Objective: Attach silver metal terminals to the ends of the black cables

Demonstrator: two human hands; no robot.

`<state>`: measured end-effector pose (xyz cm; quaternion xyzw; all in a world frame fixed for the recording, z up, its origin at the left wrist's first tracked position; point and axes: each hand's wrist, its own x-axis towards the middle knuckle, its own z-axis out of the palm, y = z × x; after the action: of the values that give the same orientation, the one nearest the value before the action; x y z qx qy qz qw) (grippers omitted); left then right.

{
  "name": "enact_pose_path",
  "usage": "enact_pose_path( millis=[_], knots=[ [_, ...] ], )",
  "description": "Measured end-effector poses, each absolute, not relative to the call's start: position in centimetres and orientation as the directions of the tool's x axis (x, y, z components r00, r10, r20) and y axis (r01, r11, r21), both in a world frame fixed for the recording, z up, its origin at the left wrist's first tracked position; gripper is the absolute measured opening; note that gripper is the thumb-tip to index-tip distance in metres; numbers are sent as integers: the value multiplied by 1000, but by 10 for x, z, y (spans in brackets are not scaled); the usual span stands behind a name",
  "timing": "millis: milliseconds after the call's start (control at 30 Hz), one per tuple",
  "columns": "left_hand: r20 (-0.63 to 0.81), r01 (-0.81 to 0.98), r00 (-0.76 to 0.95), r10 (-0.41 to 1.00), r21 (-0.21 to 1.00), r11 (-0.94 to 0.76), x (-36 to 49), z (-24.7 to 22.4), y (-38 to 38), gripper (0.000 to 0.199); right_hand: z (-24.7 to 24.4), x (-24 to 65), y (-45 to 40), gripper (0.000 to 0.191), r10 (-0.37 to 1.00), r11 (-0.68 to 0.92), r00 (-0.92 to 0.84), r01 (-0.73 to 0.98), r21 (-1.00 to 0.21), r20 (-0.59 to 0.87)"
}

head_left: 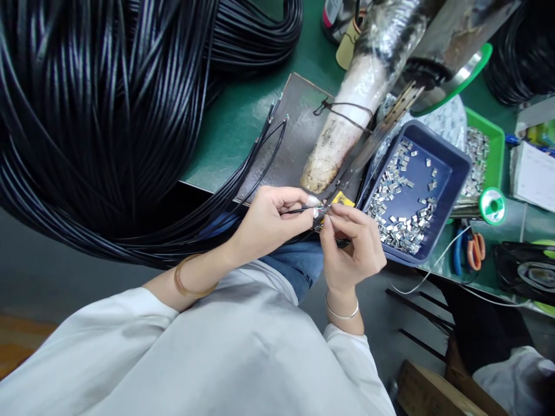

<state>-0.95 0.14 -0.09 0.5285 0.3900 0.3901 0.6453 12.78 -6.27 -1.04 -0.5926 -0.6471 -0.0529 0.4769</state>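
Observation:
My left hand (275,216) is closed on a thin black cable (298,211), pinching it near its end between thumb and fingers. At the cable's tip the fingertips of my right hand (353,240) are pressed together, close to those of the left. Whatever small piece sits between the right fingers is too tiny to make out. Just behind the fingertips lies a yellow patch (342,200). Right of my right hand stands a dark blue bin (455,173) with many small silver metal connector shells (407,234) inside.
Large bundles of black cable (99,104) hang over the table's left side. A dirty white tube (342,127) slants down over a dark board (299,124). At right are a green bin (498,150), a wire spool (493,206), orange-handled pliers (476,251) and papers (535,176).

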Motion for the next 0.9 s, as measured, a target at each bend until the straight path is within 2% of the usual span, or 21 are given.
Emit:
enact_pose_path(
  millis=[567, 900],
  knots=[
    [-122, -76, 430, 895, 983, 170, -10, 3, 2, 7, -9, 127, -64, 18, 717, 304, 146, 815, -494, 682],
    [-82, -84, 454, 887, 987, 135, -12, 8, 3, 6, -10, 127, -65, 17, 692, 309, 152, 821, -480, 706]
  ],
)
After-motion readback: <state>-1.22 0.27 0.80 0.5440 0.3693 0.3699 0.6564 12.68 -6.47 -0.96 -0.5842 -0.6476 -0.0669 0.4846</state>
